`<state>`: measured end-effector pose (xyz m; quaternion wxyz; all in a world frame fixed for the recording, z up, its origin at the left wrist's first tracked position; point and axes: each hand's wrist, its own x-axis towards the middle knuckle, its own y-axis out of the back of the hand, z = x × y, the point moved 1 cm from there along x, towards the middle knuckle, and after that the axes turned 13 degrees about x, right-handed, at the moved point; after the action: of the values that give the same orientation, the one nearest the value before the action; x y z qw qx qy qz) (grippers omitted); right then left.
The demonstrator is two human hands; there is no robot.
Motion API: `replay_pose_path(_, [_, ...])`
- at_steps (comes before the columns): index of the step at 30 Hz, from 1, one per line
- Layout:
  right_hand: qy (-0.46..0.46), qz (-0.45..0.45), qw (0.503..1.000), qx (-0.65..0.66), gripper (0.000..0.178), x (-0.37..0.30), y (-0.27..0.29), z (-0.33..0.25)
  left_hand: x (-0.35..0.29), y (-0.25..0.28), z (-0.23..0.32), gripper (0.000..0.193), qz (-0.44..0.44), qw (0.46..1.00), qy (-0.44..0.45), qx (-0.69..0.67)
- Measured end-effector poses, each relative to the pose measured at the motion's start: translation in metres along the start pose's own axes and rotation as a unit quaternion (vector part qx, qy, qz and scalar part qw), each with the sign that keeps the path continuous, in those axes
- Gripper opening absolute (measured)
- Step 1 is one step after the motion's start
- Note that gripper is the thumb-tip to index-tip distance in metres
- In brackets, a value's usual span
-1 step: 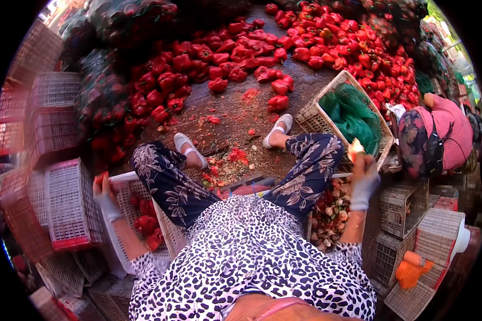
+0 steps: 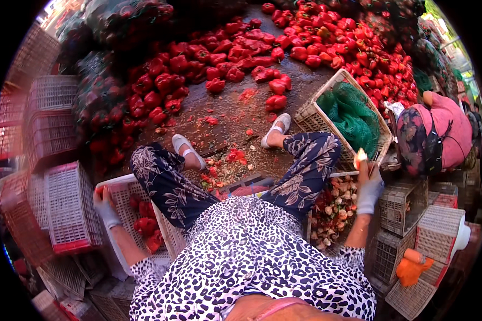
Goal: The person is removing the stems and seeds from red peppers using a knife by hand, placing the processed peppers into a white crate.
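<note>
Head view: right hand (image 2: 370, 189) has fingers clamped on a pale chunk (image 2: 361, 155), left hand (image 2: 106, 207) by the white crate (image 2: 167, 229), can't tell its grip from here.

Right hand (image 2: 369, 188), likely pinching core (image 2: 361, 156), red peppers (image 2: 170, 83)

Pale, red-edged pepper core (image 2: 361, 155), roughly upright

Daylight glare in upper corners; mesh sacks (image 2: 126, 21) in deep shadow; leftmost crates (image 2: 17, 203) bowed, blurred.
</note>
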<state>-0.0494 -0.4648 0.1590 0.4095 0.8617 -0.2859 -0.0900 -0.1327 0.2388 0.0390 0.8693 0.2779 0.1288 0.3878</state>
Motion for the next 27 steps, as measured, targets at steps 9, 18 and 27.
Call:
replay_pose_path(9, [-0.089,-0.068,0.993,0.041,0.034,0.031,-0.011,0.050,0.043,-0.062,0.022,0.048,-0.123,0.897,-0.197,0.376])
replay_pose_path(18, [-0.197,-0.269,0.800,0.500,0.026,0.064,-0.176,-0.088,0.051,-0.353,0.225,0.029,-0.239,0.773,-0.506,0.300])
replay_pose_path(27, [-0.348,-0.251,0.755,0.496,0.032,0.099,-0.244,-0.069,0.014,-0.666,0.222,0.054,-0.368,0.574,-0.658,0.319])
